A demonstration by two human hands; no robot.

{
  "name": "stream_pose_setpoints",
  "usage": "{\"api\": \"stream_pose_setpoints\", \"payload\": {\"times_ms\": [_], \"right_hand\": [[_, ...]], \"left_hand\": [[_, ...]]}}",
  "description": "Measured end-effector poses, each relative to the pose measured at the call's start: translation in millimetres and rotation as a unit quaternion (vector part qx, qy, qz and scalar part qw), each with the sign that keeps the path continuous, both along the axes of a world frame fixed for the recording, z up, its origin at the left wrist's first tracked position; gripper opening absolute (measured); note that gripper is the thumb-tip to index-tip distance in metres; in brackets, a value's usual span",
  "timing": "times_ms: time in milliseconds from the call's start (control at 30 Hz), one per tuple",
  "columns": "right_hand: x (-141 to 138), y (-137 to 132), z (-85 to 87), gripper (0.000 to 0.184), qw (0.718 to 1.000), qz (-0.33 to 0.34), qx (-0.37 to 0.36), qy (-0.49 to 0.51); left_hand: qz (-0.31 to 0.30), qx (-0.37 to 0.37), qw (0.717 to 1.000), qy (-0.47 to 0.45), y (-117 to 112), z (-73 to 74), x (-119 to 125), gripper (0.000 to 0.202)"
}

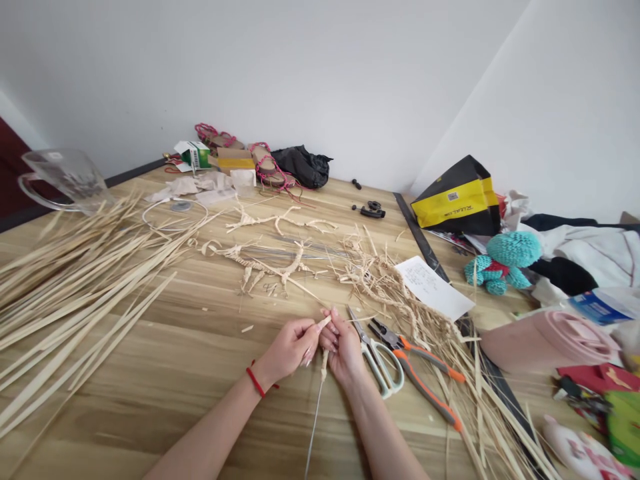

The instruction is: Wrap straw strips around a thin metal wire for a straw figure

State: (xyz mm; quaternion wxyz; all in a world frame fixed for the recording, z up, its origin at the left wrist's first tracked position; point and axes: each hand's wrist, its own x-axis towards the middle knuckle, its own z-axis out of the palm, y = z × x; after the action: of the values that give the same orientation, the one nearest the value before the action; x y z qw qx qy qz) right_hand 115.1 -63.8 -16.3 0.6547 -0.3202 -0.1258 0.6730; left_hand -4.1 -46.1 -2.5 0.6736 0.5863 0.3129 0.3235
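My left hand [296,343], with a red cord on the wrist, is closed and pinches a pale flat straw strip [324,323]. Touching it, my right hand [343,347] is closed around a thin wire [314,427] partly wrapped in straw. The wrapped part [324,367] shows below the fingers, and bare wire runs down toward me. What lies between the fingertips is partly hidden. Just right of my right hand lie scissors [383,367] with pale handles and orange-grey pliers [425,377]. Beyond the hands rests a woven straw figure [260,263] with branching limbs.
Long straw strips [100,287] spread over the left side, and a tangle of straw [400,300] lies at right. A glass mug [70,180] stands at far left. A paper sheet [434,288], a turquoise figure [505,260] and a pink roll [545,341] are at right.
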Motion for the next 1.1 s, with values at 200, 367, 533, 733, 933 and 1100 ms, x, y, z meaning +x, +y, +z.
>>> {"api": "stream_pose_setpoints", "payload": {"times_ms": [200, 367, 533, 733, 933, 1100], "right_hand": [[1, -2, -3.4, 0.019, 1.0, -0.008, -0.005, 0.003], [0, -2, -3.8, 0.018, 0.999, 0.025, 0.001, 0.047], [-7, -5, 1.3, 0.025, 0.999, 0.033, 0.002, 0.018], [-19, -6, 4.8, 0.05, 0.997, 0.033, 0.028, -0.067], [-22, -1, -1.6, 0.049, 0.989, 0.06, 0.045, -0.13], [-31, 5, -5.7, 0.04, 0.965, 0.018, 0.051, -0.255]], "left_hand": [[-0.011, -0.004, 1.0, -0.01, 0, -4.6, 0, 0.042], [0.011, 0.004, 1.0, -0.011, 3, -0.6, -2, 0.045], [0.054, 0.021, 0.998, -0.024, 19, 4.1, -11, 0.044], [0.086, 0.047, 0.995, -0.032, 39, -0.7, -15, 0.037], [0.128, 0.102, 0.985, -0.058, 49, -4.1, -13, 0.032], [0.14, 0.093, 0.985, -0.046, 49, -6.1, -11, 0.033]]}}
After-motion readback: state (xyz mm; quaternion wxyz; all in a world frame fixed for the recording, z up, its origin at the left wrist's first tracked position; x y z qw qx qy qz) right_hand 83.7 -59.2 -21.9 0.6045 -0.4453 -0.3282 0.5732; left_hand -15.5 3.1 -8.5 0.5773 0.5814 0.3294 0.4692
